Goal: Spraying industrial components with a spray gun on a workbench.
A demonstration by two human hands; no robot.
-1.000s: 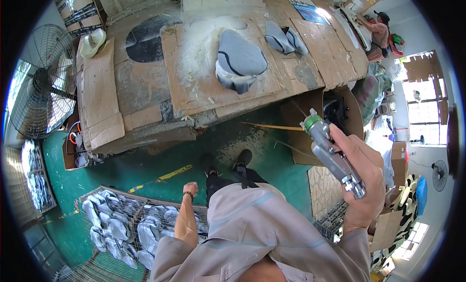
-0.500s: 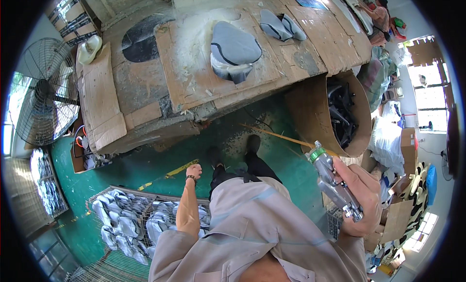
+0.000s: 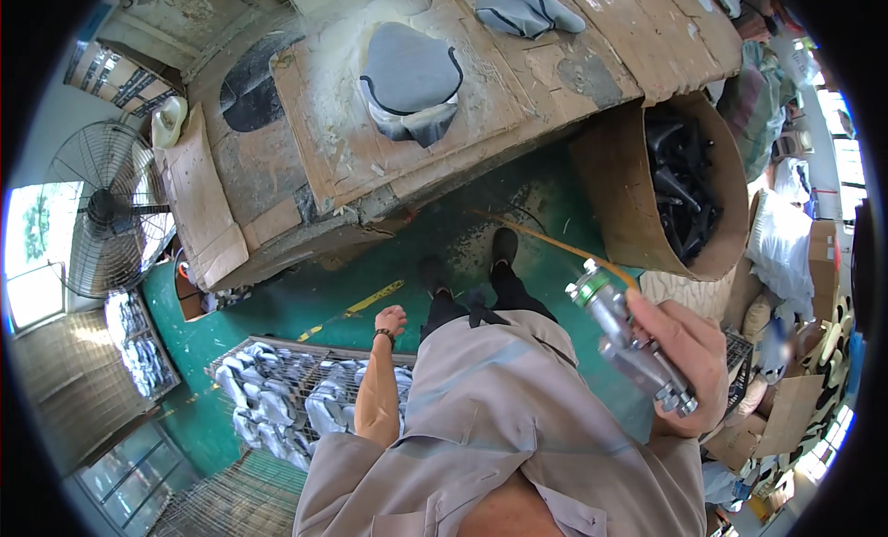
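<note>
My right hand is wrapped round a metal spray gun with a green ring near its nozzle. The gun is raised in front of my right side, its nozzle toward the bench. My left hand hangs by my left hip with its fingers curled; nothing shows in it, and a dark bracelet circles the wrist. Beyond both hands, on the bench, lies a grey saddle-shaped cover with black piping, over pale foam. Another folded grey cover rests farther right. Neither hand touches them.
The cardboard-covered bench runs across in front of me. An orange hose trails over the green floor. At right stands a carton of black parts. A wire rack of grey pieces is at left, beyond it a large fan.
The view has turned, so the bench and its covers sit higher in the picture. My right hand keeps its hold on the spray gun; my left hand stays low with curled fingers.
</note>
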